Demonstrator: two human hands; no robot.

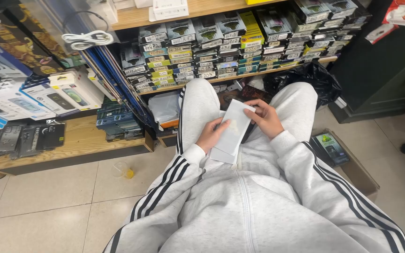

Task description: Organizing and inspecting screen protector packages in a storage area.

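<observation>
head view: white flat packet (233, 131), long thin rectangle, plain pale face with a faint yellowish mark near the middle. it sits over the lap between the knees, held off the legs. long axis runs diagonal, near end low by the left wrist, far end up and away toward the right hand. broad face tilted up at the camera.

left hand (210, 134) grips the left long edge, fingers curled onto the face, thumb side hidden under it; hand mostly closed on the packet. right hand (264, 117) pinches the far top corner, fingers bent, partly closed, touching the packet edge. both wrists come out of grey sleeves with dark stripes, forearms angled inward.

around it: grey trousers (198, 105), knees apart. just past the knees a low wooden shelf (83, 140) with stacked small boxed goods (202, 47) above it, black plastic bag (312, 77) on the right. open cardboard box (357, 175) on the tiled floor by the right leg. small clear cup (123, 169) on the floor to the left.
</observation>
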